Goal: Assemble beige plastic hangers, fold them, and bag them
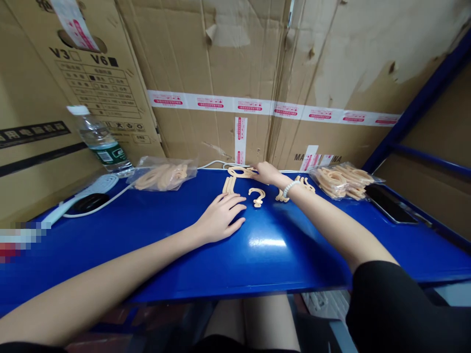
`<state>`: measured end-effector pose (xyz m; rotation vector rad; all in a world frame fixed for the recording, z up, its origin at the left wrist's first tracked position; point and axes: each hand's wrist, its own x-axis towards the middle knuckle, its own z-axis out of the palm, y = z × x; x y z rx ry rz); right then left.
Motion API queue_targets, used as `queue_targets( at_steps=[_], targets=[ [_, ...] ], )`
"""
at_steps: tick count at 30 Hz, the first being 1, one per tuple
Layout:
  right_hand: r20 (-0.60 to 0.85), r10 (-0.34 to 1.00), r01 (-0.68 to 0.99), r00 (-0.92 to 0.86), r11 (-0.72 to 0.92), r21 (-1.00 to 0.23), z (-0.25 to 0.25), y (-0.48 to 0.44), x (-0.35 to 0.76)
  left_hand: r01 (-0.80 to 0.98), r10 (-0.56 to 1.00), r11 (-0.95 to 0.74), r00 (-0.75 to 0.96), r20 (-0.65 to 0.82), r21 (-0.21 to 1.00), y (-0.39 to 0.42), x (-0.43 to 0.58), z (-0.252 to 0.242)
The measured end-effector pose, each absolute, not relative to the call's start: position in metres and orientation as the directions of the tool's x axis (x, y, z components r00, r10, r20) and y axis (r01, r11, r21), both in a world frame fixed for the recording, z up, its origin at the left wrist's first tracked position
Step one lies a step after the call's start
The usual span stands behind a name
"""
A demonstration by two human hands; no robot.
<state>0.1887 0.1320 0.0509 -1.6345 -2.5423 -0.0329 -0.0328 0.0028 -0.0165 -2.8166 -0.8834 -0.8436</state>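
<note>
My left hand (222, 217) lies palm down on the blue table with its fingers spread, holding nothing. Just past its fingertips are several slim beige plastic strips (229, 185) side by side. To the right of them lies a beige plastic hook (256, 196) with a small piece at its foot. At the back my right hand (267, 174), with a beaded bracelet on the wrist, has its fingers bent onto the beige looped plastic pieces (239, 171); its fingertips are partly hidden. More small beige hooks (282, 194) lie beneath and beside the right wrist.
Clear bags of beige parts lie at left (162, 175) and right (342, 179). A phone (392, 203) is at the right. At left stand a water bottle (101, 142), a pale handled object (93, 189) and a cable. Cardboard (221, 63) walls the back.
</note>
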Motion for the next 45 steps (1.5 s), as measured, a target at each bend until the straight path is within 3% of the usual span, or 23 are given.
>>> queue_targets(
  at_steps=[7, 18, 22, 24, 27, 29, 35, 38, 42, 45],
  targets=[
    [0.069, 0.930, 0.927, -0.361, 0.366, -0.079, 0.039, 0.148, 0.177, 0.513, 0.447, -0.857, 0.703, 0.554, 0.041, 0.003, -0.032, -0.016],
    [0.403, 0.896, 0.818, -0.184, 0.367, -0.442, 0.058, 0.129, 0.204, 0.487, 0.454, -0.866, 0.675, 0.581, 0.112, 0.003, -0.032, -0.016],
    [0.429, 0.890, 0.694, -0.157, 0.408, -0.593, 0.070, 0.087, 0.231, 0.463, 0.586, -0.806, 0.528, 0.615, 0.370, 0.003, -0.031, -0.008],
    [0.391, 0.912, 0.429, -0.128, 0.406, -0.807, 0.068, 0.059, 0.245, 0.411, 0.721, -0.692, 0.369, 0.586, 0.593, 0.003, -0.030, 0.000],
    [0.309, 0.942, 0.215, -0.129, 0.331, -0.919, 0.056, 0.020, 0.256, 0.231, 0.911, -0.402, 0.202, 0.361, 0.886, 0.002, -0.029, 0.012],
    [0.290, 0.943, 0.140, -0.166, 0.313, -0.939, 0.046, 0.003, 0.257, 0.121, 0.948, -0.248, 0.233, 0.215, 0.961, -0.001, -0.027, 0.016],
    [0.268, 0.890, 0.118, -0.368, 0.331, -0.936, 0.030, -0.023, 0.239, 0.165, 0.901, -0.237, 0.406, 0.153, 0.958, -0.022, -0.015, 0.006],
    [0.275, 0.887, 0.122, -0.371, 0.340, -0.933, 0.029, -0.031, 0.234, 0.213, 0.873, -0.273, 0.464, 0.149, 0.938, -0.030, -0.012, 0.004],
    [0.230, 0.911, 0.066, -0.341, 0.268, -0.961, 0.028, -0.034, 0.235, 0.246, 0.857, -0.391, 0.449, 0.253, 0.887, -0.035, -0.014, 0.005],
    [0.168, 0.931, 0.056, -0.324, 0.196, -0.979, 0.029, -0.032, 0.235, 0.201, 0.879, -0.339, 0.417, 0.233, 0.919, -0.035, -0.015, 0.002]
  ],
)
